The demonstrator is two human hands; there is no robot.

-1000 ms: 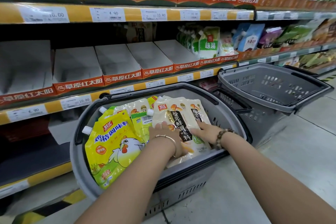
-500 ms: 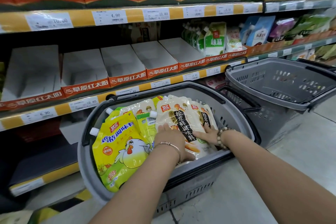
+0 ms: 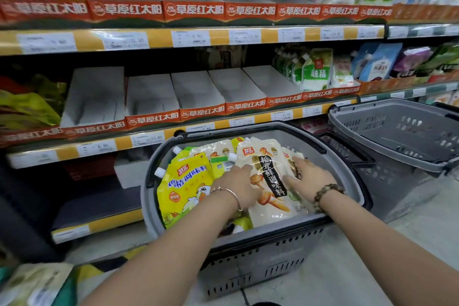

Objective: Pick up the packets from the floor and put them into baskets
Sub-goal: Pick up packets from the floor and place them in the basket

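A grey basket point(image 3: 260, 253) stands on the floor in front of the shelves, filled with several spouted packets. A cream mushroom-seasoning packet point(image 3: 264, 156) lies on top at the right, and a yellow chicken-seasoning packet point(image 3: 183, 189) lies at the left. My left hand point(image 3: 238, 185) rests flat on the cream packet's left edge. My right hand point(image 3: 306, 179), fingers spread, presses on the packets at its right side. Neither hand closes round a packet.
A second grey basket point(image 3: 397, 137) stands tilted to the right, its inside mostly hidden. Shelves point(image 3: 193, 37) with yellow price rails and white cardboard trays point(image 3: 196, 89) run behind. Blurred packets point(image 3: 37, 283) lie on the floor at the bottom left.
The view has shifted left and pulled back a little. My right hand has slid up and spread over the packets; my left hand stays on the cream packet.
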